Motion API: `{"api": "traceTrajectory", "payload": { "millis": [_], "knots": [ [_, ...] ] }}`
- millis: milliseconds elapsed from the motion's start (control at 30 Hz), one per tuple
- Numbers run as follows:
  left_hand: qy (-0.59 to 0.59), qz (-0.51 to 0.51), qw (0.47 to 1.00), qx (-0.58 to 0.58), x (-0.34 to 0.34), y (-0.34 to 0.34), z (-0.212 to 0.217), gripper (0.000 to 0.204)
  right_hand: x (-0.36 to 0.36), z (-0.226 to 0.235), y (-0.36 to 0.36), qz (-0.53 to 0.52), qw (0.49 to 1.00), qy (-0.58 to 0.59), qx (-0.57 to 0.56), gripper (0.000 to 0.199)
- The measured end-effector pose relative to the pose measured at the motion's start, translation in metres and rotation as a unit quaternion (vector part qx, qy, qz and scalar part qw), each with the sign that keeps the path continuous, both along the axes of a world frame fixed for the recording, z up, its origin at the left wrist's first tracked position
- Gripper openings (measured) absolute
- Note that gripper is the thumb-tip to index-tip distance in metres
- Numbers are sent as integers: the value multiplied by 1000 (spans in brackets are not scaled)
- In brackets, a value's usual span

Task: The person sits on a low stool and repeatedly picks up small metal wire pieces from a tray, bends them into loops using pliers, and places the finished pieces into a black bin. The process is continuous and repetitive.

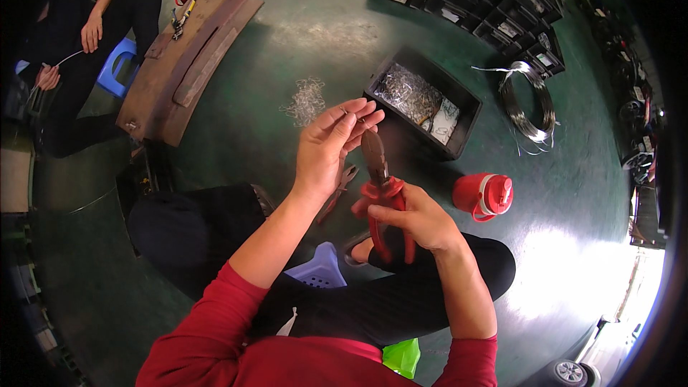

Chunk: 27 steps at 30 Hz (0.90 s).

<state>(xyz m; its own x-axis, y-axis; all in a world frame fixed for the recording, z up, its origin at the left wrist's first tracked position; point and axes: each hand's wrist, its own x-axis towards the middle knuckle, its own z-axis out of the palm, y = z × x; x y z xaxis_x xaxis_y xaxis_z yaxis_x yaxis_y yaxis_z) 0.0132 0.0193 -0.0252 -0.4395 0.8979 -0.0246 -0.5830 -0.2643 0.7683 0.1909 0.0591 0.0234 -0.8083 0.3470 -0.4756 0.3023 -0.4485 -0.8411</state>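
Pliers (378, 186) with red-sleeved handles and dark steel jaws are gripped in the right hand (419, 218), whose fingers are wrapped tight around the handles; the nose points up toward the left hand (331, 145). The left hand's fingers are drawn narrow around a thin wire piece (343, 110), too small to make out in shape. The jaw tip is partly hidden behind the left fingers, so contact with the wire cannot be told. A second red-handled tool (338, 193) is seen below, mostly covered by the left wrist. On the green floor (287, 29) a black plastic bin (459, 97) holds shiny bent wire bits; a loose tangle of wire pieces (307, 100) lies beside it. A coil of bright wire (530, 104) and a red lidded jug (484, 196) are noted right. Another person's hands (91, 31) are seen upper left, beside a rusty metal slab (190, 50). A blue perforated stool (319, 271) is largely hidden by dark trousers.
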Motion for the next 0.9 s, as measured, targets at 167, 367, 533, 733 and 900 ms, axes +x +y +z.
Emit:
{"api": "traceTrajectory", "payload": {
  "millis": [167,367,533,733,900],
  "knots": [
    [40,5,999,25,8,0,0,25,1,1,-1,2,999,12,-37,34],
    [15,16,999,33,8,1,-4,25,4,-12,3,-4,999,-51,-2,40],
    [-90,-6,996,7,6,4,-14,24,2,-30,1,-59,990,-103,-71,38],
    [-53,17,998,32,-2,7,-20,25,7,-13,1,-16,990,-67,119,31],
    [-8,21,998,54,0,2,-13,26,5,1,0,-16,994,-68,86,36]
  ]
}}
